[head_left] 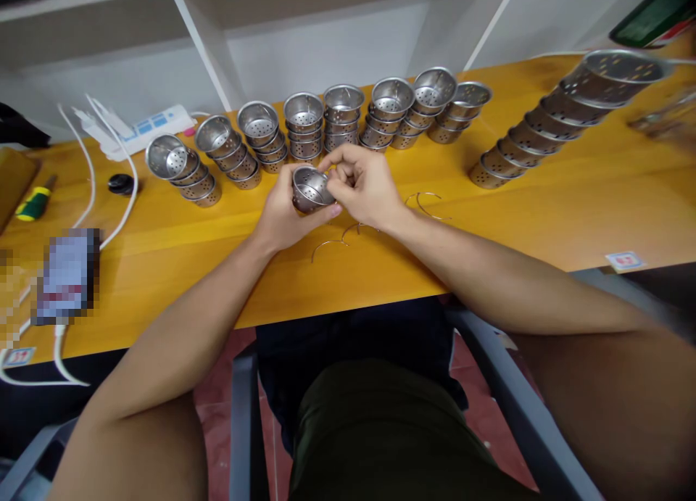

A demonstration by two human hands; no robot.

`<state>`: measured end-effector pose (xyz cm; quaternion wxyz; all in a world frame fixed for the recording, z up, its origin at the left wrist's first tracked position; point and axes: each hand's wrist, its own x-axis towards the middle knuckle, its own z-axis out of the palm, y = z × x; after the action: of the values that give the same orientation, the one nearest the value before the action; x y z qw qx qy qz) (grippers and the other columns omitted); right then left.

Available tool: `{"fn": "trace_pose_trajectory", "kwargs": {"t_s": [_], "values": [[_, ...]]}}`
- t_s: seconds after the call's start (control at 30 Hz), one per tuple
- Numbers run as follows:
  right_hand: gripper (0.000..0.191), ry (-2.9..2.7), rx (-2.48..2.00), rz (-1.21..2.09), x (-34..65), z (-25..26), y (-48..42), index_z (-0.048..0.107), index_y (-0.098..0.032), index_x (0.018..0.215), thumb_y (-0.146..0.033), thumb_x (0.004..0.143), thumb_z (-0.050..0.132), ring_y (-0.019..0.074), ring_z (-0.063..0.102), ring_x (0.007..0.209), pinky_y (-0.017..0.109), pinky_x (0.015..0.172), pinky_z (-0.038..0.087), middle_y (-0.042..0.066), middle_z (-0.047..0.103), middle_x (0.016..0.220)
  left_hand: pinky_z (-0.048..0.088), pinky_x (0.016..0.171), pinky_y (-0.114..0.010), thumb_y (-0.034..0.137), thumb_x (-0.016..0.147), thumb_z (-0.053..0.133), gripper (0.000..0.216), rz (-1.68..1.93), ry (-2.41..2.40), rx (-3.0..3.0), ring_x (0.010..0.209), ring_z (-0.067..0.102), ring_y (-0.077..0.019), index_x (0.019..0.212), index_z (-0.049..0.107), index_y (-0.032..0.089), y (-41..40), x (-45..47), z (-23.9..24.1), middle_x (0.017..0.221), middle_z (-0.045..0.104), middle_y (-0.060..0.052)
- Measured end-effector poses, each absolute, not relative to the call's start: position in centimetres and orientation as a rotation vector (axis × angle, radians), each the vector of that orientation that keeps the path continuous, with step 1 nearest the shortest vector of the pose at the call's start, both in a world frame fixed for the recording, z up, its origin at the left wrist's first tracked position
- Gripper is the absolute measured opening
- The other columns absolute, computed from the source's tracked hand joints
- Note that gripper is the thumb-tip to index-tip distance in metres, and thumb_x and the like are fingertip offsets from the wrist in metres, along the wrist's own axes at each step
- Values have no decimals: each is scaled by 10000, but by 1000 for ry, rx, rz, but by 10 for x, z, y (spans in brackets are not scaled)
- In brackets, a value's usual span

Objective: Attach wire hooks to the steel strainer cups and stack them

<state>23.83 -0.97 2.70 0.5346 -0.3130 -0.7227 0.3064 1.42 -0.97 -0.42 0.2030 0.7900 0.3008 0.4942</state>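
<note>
L hand (278, 214) clamps 1 cup (309, 189); R hand (365, 189) pinches its rim, just above the table (544, 211) mid-front.
L to R: 1 screwdriver (33, 202), 1 power strip (146, 127), 8 short stacks (304, 127) in a back row, approx 4 wire loops (428, 202) by the hands, 1 long stack (560, 113) lying far R.

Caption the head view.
Left hand cradles a small perforated steel cup while right hand pinches its rim, above a yellow wooden table.

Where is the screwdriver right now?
Head view, far left of the table: the screwdriver lies left of the white cable and black cap.
</note>
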Motion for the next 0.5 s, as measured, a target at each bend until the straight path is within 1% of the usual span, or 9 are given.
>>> {"fn": "trace_pose_trajectory", "kwargs": {"t_s": [0.03, 0.07, 0.17, 0.2, 0.27, 0.33, 0.43, 0.5], "values": [[83, -1726, -716, 763, 240, 30, -10, 785, -232, 1100, -302, 1071, 819, 155, 502, 679, 306, 638, 449, -31, 589, 764, 712, 1059, -446, 925, 955, 982, 928, 1367, 857, 2182, 1177, 836, -274, 1523, 628, 281, -11, 14, -3, 1343, 780, -76], [112, -1742, -677, 810, 243, 34, -9, 787, -223, 1070, -327, 1096, 818, 147, 509, 684, 298, 633, 445, -19, 620, 786, 712, 1028, -433, 945, 956, 963, 921, 1355, 874, 2155, 1148, 834, -264, 1501, 647, 273, -11, 14, -1, 1320, 788, -75], [277, -1840, -519, 1018, 257, 47, -8, 819, -200, 1089, -464, 1146, 882, 129, 552, 696, 274, 629, 464, -6, 687, 824, 705, 940, -401, 1009, 949, 913, 908, 1327, 905, 2070, 1044, 820, -235, 1406, 693, 255, -11, 12, 2, 1232, 807, -66], [338, -1871, -469, 1085, 262, 51, -7, 828, -196, 1110, -517, 1131, 933, 126, 571, 697, 268, 630, 478, -10, 695, 820, 701, 920, -394, 1019, 949, 903, 903, 1318, 907, 2045, 1016, 816, -227, 1379, 701, 251, -11, 12, 3, 1210, 811, -65], [466, -1894, -406, 1179, 268, 57, -7, 832, -194, 1126, -608, 1059, 1036, 124, 599, 688, 262, 625, 505, -19, 703, 803, 698, 898, -383, 1021, 959, 892, 894, 1291, 892, 2008, 996, 816, -220, 1368, 706, 248, -10, 11, 3, 1198, 819, -68], [558, -1878, -402, 1216, 270, 59, -7, 820, -199, 1093, -676, 989, 1091, 122, 601, 663, 262, 607, 520, -24, 701, 782, 709, 924, -389, 1020, 930, 921, 925, 1267, 854, 1996, 1040, 834, -233, 1398, 695, 255, -9, 11, 1, 1228, 823, -74], [637, -1835, -456, 1197, 266, 57, -7, 796, -223, 1045, -780, 941, 1087, 122, 569, 617, 273, 572, 517, -37, 670, 739, 732, 1033, -441, 1027, 835, 995, 1025, 1277, 799, 2035, 1164, 859, -278, 1453, 659, 281, -7, 13, -4, 1302, 810, -82], [684, -1821, -507, 1161, 263, 55, -8, 781, -246, 1032, -852, 907, 1072, 134, 563, 614, 289, 564, 524, -40, 652, 721, 734, 1092, -480, 1013, 858, 990, 1018, 1302, 781, 2076, 1211, 860, -299, 1486, 637, 293, -5, 12, -8, 1337, 796, -90]]}}
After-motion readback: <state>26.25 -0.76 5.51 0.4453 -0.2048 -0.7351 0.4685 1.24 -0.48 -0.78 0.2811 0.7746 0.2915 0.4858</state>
